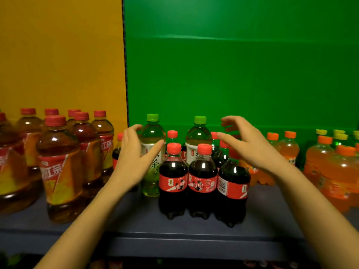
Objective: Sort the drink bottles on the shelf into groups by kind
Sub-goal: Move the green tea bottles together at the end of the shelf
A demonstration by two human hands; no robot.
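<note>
While right hand (250, 146) hovers spread and empty, left hand (134, 158) half-cups green-capped clear plastic tea bottle (153, 132), contact unclear.

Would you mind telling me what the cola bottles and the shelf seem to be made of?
Cola bottles: clear glossy plastic, judging by highlights and liquid showing through. Shelf: smooth matte dark-blue surface, perhaps painted metal or board; cannot tell.

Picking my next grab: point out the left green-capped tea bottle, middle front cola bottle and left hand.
left green-capped tea bottle (153, 133): head view, clear shoulder under the cap.
middle front cola bottle (202, 184): head view, red label.
left hand (129, 161): head view, back of the hand.
</note>
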